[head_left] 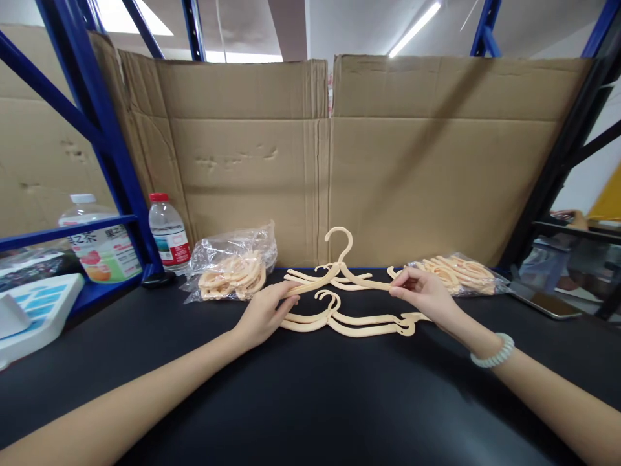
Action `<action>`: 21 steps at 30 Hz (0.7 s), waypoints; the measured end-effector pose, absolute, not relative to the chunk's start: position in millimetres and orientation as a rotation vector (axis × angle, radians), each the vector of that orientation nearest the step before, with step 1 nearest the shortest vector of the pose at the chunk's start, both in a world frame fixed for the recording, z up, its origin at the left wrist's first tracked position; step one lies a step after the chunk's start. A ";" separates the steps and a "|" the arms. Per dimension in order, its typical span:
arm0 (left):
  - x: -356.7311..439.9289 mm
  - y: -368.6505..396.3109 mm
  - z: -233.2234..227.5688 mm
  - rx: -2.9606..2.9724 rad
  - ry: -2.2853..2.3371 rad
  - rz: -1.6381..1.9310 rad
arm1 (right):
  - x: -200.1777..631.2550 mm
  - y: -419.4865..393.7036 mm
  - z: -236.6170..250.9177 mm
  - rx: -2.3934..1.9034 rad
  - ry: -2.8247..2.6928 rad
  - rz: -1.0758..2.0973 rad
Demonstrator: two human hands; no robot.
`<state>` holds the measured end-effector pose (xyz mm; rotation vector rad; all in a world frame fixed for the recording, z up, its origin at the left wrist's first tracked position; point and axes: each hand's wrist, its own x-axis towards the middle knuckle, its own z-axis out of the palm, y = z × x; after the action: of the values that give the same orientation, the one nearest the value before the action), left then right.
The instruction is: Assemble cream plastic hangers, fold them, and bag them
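A cream-coloured clothes hanger (339, 254) is held up over the table, its hook pointing upward. My left hand (266, 312) grips the hanger's left arm near its end. At the right end, my right hand (425, 294) pinches the other arm between thumb and fingers. Below it, on the black table, lie two similar hangers (363, 331) close together, with their hooks toward the back. More hangers (356, 283) lie behind the raised one, partly covered by it.
Clear plastic bags of hanger pieces lie at the back left (233, 268) and back right (458, 272). A red-capped bottle (169, 233) stands by the blue frame. A phone (546, 301) rests at the right. Cardboard panels (427, 168) wall off the table's back edge.
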<state>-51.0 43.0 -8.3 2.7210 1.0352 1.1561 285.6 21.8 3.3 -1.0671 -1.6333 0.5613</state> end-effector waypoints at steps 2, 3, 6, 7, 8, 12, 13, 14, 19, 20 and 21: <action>-49.9 39.9 -6.3 2.736 1.040 1.115 | 286.6 22.6 2.1 -1.081 -1.628 0.582; -49.2 38.6 -5.4 2.743 1.046 1.100 | 287.0 23.0 1.3 -1.088 -1.625 0.595; -47.2 36.3 -3.1 2.741 1.058 1.063 | 286.1 23.0 -0.7 -1.103 -1.631 0.625; -46.9 36.1 -2.6 2.731 1.063 1.055 | 285.4 22.6 -1.0 -1.109 -1.645 0.634; -46.9 36.0 -2.3 2.717 1.070 1.046 | 284.9 22.2 -1.0 -1.117 -1.667 0.643; -48.3 37.2 -2.3 2.654 1.092 1.007 | 290.3 23.3 1.6 -1.141 -1.784 0.644; -48.7 37.8 -2.6 2.641 1.094 1.003 | 294.7 24.9 2.5 -1.141 -1.799 0.630; -49.1 38.5 -3.1 2.631 1.097 1.003 | 300.3 27.0 3.3 -1.145 -1.804 0.608; -50.0 42.4 -5.8 2.606 1.110 0.998 | 334.9 39.7 2.1 -1.291 -1.912 0.144; -50.0 43.1 -6.0 2.603 1.105 1.002 | 339.9 41.6 0.9 -1.318 -1.983 0.031; -50.1 43.6 -6.1 2.602 1.100 1.007 | 343.6 43.2 -0.4 -1.332 -2.062 -0.062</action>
<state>-50.1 43.6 -6.1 2.6016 1.0996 1.0069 343.6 43.2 -0.4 -1.3323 -2.0616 -0.0617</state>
